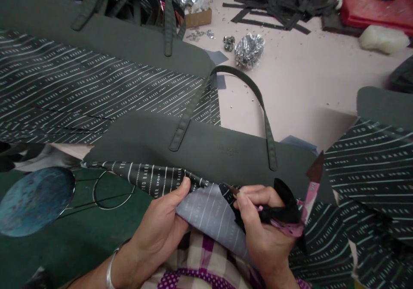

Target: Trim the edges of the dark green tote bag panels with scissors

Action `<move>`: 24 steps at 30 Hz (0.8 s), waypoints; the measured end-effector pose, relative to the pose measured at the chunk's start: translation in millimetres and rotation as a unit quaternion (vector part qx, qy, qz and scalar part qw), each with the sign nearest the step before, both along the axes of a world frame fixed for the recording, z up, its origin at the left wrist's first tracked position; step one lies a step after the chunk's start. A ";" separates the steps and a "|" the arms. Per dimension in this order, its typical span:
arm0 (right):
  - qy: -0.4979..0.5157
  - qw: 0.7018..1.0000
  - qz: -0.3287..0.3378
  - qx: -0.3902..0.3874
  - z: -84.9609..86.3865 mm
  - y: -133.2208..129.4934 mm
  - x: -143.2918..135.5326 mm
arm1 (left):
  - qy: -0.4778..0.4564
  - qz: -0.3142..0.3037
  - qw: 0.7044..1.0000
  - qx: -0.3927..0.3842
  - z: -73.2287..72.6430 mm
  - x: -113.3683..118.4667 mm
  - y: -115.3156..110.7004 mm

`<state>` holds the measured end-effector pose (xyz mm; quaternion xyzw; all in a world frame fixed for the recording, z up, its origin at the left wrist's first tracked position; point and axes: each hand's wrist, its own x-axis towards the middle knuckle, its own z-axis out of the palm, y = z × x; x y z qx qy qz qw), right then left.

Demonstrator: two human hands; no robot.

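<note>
My left hand (pixel 161 220) is closed on printed fabric (pixel 158 181), thumb on top, with its pale grey reverse side (pixel 209 211) turned up between my hands. In my right hand (pixel 264 224) is a pink-and-black taped tool (pixel 290 228); a pointed brown blade rises from its right end. A thin brown tip shows past my right fingers, against the fabric's folded edge. Whether that tip belongs to the same tool, I cannot tell. The fabric hangs from a dark grey bag panel (pixel 219 147) with a strap handle (pixel 258 93) standing up from it.
More printed panels lie at left (pixel 97 78) and right (pixel 383 151). Farther back are a plastic bag of metal bits (pixel 249 51), a pile of dark strips (pixel 280 4), a red tray (pixel 371 4) and a whitish lump (pixel 383 39). A round blue stool (pixel 35 200) stands below left.
</note>
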<state>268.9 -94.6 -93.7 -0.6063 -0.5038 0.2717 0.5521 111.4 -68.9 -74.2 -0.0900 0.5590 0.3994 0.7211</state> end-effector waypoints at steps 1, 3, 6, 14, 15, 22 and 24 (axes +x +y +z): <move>-0.002 1.000 0.001 0.002 0.1 0.1 -0.1 | -0.004 -0.005 1.000 0.003 0.6 -0.3 -0.2; -0.010 1.000 0.005 0.004 0.3 0.4 -0.5 | -0.011 -0.012 1.000 0.009 1.9 -0.9 -0.9; -0.015 1.000 0.007 0.006 0.4 0.7 -1.4 | -0.014 -0.013 1.000 0.011 3.4 -1.8 -1.9; -0.020 1.000 0.009 -0.009 1.4 0.0 -4.3 | 0.006 0.007 1.000 0.005 5.4 -0.4 -1.0; -0.021 1.000 0.008 -0.009 1.9 0.1 -4.9 | 0.009 0.011 1.000 0.006 5.1 -0.3 -1.1; -0.039 0.999 0.008 -0.015 3.4 0.8 -8.2 | 0.028 0.022 0.999 -0.013 4.3 1.5 -1.7; -0.045 0.999 0.009 -0.008 2.6 1.8 -9.6 | 0.032 0.025 0.999 -0.014 5.5 2.5 -0.7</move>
